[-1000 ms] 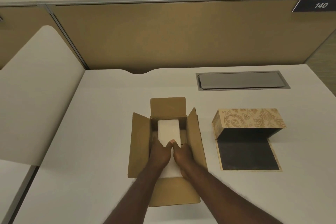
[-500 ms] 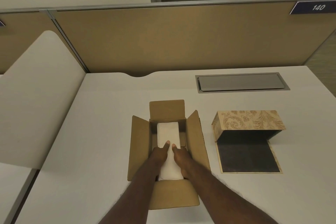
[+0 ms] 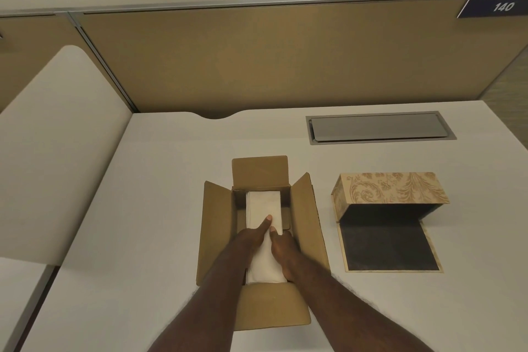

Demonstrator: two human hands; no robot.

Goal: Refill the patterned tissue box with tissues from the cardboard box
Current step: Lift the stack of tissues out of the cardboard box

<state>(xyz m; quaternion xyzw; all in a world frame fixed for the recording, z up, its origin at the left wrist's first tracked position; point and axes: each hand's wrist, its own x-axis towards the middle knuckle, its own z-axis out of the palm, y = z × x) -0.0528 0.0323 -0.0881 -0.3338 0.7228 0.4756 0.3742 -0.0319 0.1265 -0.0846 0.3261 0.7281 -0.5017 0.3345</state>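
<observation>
An open cardboard box [image 3: 218,226] sits mid-table with its four flaps spread. Inside lies a white stack of tissues [image 3: 264,204], long side running away from me. My left hand [image 3: 251,238] and my right hand [image 3: 283,248] are both inside the box, pressed against the stack's left and right sides, thumbs on top. To the right, the patterned tissue box [image 3: 394,187] lies tipped with its dark interior facing me and its bottom flap [image 3: 388,248] folded flat on the table.
A grey cable hatch [image 3: 380,128] is set in the white desk [image 3: 143,208] at the back right. A tan partition [image 3: 257,60] closes off the far edge. A second white surface adjoins on the left.
Both hands have slid lower along the stack's sides, and more of the white stack shows between them. The stack still lies in the cardboard box.
</observation>
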